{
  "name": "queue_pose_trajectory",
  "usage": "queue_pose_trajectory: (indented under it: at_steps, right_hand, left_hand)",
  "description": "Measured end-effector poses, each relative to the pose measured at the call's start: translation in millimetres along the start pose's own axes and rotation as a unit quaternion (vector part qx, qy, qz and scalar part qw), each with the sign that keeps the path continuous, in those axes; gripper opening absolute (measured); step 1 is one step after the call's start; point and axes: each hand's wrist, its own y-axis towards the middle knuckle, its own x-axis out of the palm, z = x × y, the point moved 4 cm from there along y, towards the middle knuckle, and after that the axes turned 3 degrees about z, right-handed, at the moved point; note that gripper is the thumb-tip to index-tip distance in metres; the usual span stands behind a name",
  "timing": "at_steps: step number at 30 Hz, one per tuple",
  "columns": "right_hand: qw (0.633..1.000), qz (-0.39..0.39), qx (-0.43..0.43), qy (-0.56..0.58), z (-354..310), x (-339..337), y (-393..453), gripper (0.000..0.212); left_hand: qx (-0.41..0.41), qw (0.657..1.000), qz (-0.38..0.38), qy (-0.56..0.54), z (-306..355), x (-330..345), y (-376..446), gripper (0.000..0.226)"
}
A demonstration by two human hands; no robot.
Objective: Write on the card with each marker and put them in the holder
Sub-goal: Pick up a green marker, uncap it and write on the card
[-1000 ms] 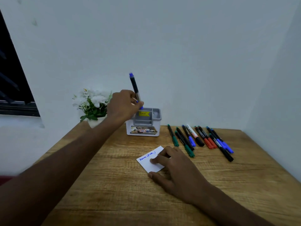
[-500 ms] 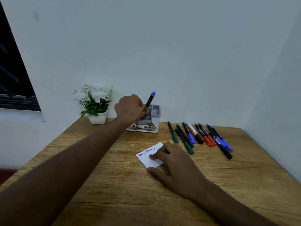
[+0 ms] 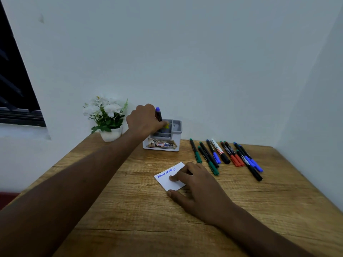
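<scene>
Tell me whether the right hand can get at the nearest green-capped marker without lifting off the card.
Probably yes. The right hand rests on the white card, and the green-capped marker lies just beside its fingers on the wooden table, with nothing between them.

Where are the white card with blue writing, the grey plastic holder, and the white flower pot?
White card with blue writing (image 3: 167,179): head view, bare left part.
Grey plastic holder (image 3: 176,127): head view, right rim.
White flower pot (image 3: 111,134): head view, front wall.
</scene>
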Motion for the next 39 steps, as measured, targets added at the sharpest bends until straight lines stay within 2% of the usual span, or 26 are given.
queue_pose_trajectory:
  at_steps: [4, 6, 8, 10, 12, 14, 16, 18, 21, 23, 26, 28, 32, 36, 39]
  right_hand:
    - [1.000, -0.003, 0.000, -0.004, 1, 1, 1, 0.058]
    - [1.000, -0.003, -0.001, -0.005, 0, 0, 1, 0.057]
    - [1.000, 0.000, -0.004, -0.008, 0, 0, 0, 0.057]
    - [1.000, 0.006, -0.007, -0.007, 0, 1, 0, 0.055]
    - [1.000, 0.016, -0.011, -0.005, 0, 1, 0, 0.054]
    - [1.000, 0.016, -0.012, -0.010, 0, 0, 0, 0.054]
    - [1.000, 0.001, -0.014, -0.020, 0, 1, 0, 0.056]
    - [1.000, 0.001, -0.021, 0.002, 0, -1, 0, 0.056]
    - [0.992, 0.104, 0.008, 0.067, 13, -14, 7, 0.042]
    - [0.988, 0.150, 0.032, 0.022, 29, -23, 15, 0.031]
    - [0.986, 0.109, 0.050, -0.114, 47, -22, 26, 0.032]
    - [0.983, 0.076, 0.068, -0.155, 49, -22, 26, 0.036]
    - [0.979, 0.120, 0.098, -0.136, 41, -37, 18, 0.023]
    - [0.981, 0.098, 0.130, -0.108, 39, -31, 18, 0.016]
    - [0.978, 0.085, 0.155, -0.114, 39, -30, 22, 0.032]
  left_hand:
    - [0.028, 0.997, 0.009, -0.067, -1, -10, 4, 0.070]
    - [0.051, 0.996, 0.051, -0.043, 3, -26, -7, 0.076]
    - [0.112, 0.986, 0.114, -0.036, 7, -45, -30, 0.061]
    - [0.220, 0.964, 0.127, -0.074, 12, -55, -61, 0.031]
    - [0.309, 0.943, 0.038, -0.120, 10, -46, -96, 0.014]
    - [0.352, 0.920, -0.106, -0.134, 3, -22, -129, 0.020]
    - [0.357, 0.906, -0.188, -0.131, -9, 2, -152, 0.027]
    - [0.347, 0.903, -0.182, -0.175, -19, 10, -159, 0.026]
    - [0.329, 0.908, -0.167, -0.198, -23, 10, -155, 0.029]
    - [0.310, 0.914, -0.166, -0.203, -24, 10, -154, 0.032]
    - [0.288, 0.922, -0.160, -0.203, -25, 11, -154, 0.042]
    - [0.264, 0.929, -0.153, -0.210, -26, 10, -154, 0.053]
    - [0.246, 0.931, -0.150, -0.224, -23, 6, -157, 0.061]
    - [0.246, 0.930, -0.154, -0.226, -19, 6, -161, 0.065]
    - [0.251, 0.930, -0.154, -0.219, -16, 4, -164, 0.065]
